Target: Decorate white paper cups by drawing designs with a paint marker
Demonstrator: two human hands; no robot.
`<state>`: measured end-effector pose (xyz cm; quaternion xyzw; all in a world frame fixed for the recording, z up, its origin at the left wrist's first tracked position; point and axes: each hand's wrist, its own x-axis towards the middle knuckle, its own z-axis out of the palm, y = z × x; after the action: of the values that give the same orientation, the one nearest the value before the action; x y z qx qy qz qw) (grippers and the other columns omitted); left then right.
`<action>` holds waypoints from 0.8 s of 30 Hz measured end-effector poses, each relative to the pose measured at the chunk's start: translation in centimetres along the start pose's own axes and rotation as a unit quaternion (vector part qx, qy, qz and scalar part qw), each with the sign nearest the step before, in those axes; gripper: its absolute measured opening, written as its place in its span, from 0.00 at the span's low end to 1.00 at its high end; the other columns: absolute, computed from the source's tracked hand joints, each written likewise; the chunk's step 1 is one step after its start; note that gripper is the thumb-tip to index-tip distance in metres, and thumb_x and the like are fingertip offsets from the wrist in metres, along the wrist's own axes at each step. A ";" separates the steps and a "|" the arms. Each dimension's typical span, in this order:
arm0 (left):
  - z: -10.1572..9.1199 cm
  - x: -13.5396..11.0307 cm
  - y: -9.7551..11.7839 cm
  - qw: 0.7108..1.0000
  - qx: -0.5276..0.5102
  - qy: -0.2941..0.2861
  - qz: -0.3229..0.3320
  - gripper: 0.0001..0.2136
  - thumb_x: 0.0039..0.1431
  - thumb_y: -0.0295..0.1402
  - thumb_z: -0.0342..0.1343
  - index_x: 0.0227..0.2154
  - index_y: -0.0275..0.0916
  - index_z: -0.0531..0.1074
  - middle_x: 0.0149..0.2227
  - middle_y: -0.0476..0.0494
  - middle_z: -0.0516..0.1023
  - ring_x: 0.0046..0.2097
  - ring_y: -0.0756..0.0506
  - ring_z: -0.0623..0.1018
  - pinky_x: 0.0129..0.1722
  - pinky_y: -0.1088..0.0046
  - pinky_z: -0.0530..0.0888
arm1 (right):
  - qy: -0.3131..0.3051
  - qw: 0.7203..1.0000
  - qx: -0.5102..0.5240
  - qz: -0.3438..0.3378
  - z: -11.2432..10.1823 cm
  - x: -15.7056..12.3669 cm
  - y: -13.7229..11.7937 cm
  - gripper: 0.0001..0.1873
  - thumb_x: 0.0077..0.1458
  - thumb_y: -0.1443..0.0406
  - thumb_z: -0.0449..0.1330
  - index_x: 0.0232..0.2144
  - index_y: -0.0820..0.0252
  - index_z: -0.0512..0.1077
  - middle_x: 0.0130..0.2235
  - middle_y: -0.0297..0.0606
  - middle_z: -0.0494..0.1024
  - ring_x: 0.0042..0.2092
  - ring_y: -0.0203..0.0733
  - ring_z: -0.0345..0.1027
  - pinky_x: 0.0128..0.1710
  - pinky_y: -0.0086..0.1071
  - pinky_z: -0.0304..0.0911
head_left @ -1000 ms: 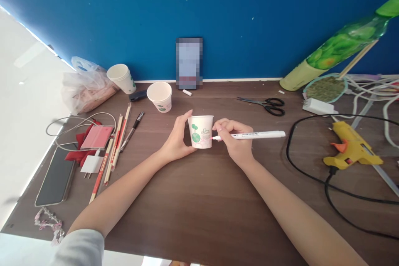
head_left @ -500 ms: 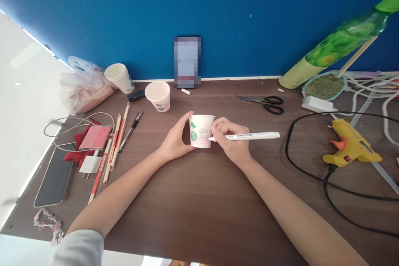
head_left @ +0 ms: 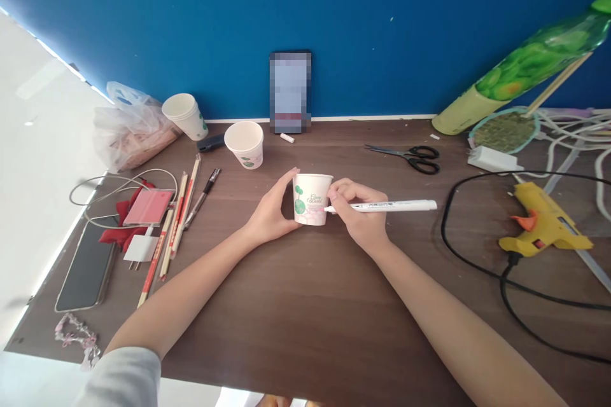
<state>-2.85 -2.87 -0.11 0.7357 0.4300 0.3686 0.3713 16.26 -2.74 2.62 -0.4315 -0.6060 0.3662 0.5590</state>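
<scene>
A white paper cup [head_left: 312,200] with green leaves and pink printing stands upright on the dark wooden table, in front of me. My left hand [head_left: 271,211] grips it from the left, thumb low near its base and fingers at the rim, partly hidden behind it. In my right hand [head_left: 361,213] is a white marker pen [head_left: 401,206], lying nearly level. Its pinkish tip points left and meets the cup's lower right side. The fingers of that hand are curled round the pen, close against the cup's right edge. The marker's cap [head_left: 287,138] seems to lie by the phone.
At the back stand another paper cup [head_left: 244,145], a stack of cups [head_left: 185,117] and a propped phone [head_left: 290,92]. Scissors [head_left: 410,158] and a yellow glue gun [head_left: 544,219] with a looping black cable are on the right. Wrapped chopsticks [head_left: 174,216] and a pen [head_left: 203,197] lie left.
The whole view has shifted slightly, so things appear a little further right. Both hands keep their hold on the cup and marker pen, and the tip stays at the cup's side.
</scene>
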 end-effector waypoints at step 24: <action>0.2 -0.1 -0.3 0.998 0.031 0.039 0.049 0.44 0.45 0.33 0.67 0.63 0.47 0.48 0.60 0.36 0.54 0.64 0.34 0.59 0.62 0.50 0.64 | -0.023 0.987 0.150 0.061 -0.1 -0.1 0.8 0.19 0.50 0.67 0.62 0.11 0.57 0.63 0.19 0.31 0.69 0.28 0.38 0.68 0.30 0.34 0.61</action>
<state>-2.81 -2.89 -0.44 0.7522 0.4185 0.4016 0.3128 16.43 -2.52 1.82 -0.3705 -0.5295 0.4961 0.5799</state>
